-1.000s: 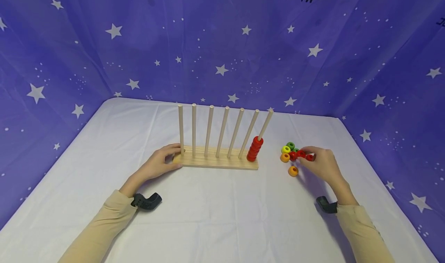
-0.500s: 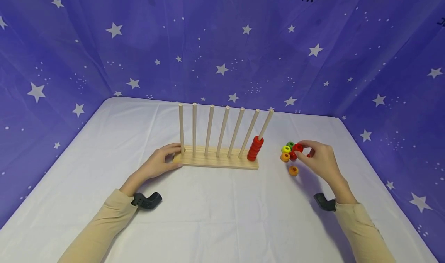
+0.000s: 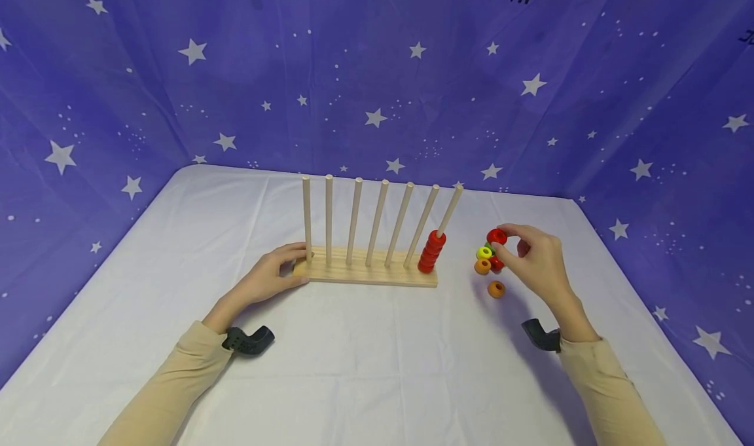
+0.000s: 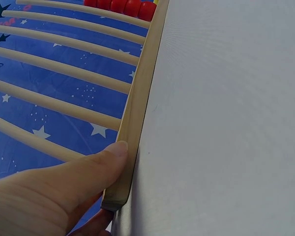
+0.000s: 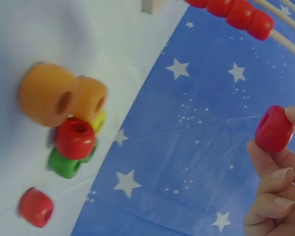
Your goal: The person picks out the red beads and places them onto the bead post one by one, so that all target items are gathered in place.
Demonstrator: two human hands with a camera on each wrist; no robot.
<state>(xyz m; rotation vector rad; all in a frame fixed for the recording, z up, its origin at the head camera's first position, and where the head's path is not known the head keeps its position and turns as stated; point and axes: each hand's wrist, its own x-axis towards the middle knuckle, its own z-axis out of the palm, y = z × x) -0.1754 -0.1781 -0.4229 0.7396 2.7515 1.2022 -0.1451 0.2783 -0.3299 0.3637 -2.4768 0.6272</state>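
A wooden bead rack (image 3: 365,275) with a row of upright pegs stands on the table. Its rightmost peg carries a stack of several red beads (image 3: 432,252); the other pegs are bare. My left hand (image 3: 268,277) grips the left end of the base, thumb on the near edge, as the left wrist view also shows. My right hand (image 3: 538,262) pinches one red bead (image 5: 274,129) between thumb and fingers, raised off the table above the loose beads. In the right wrist view the hole of that bead is visible.
Loose beads lie right of the rack: two orange beads (image 3: 497,289), a yellow bead (image 3: 484,253), green beads (image 5: 65,164) and red beads (image 5: 75,138). A white cloth (image 3: 365,354) covers the table, and a purple star-patterned curtain (image 3: 330,105) surrounds its back and sides.
My right hand has lifted the red bead from the pile and moved it up and slightly left. My left hand and the rack have stayed in place.
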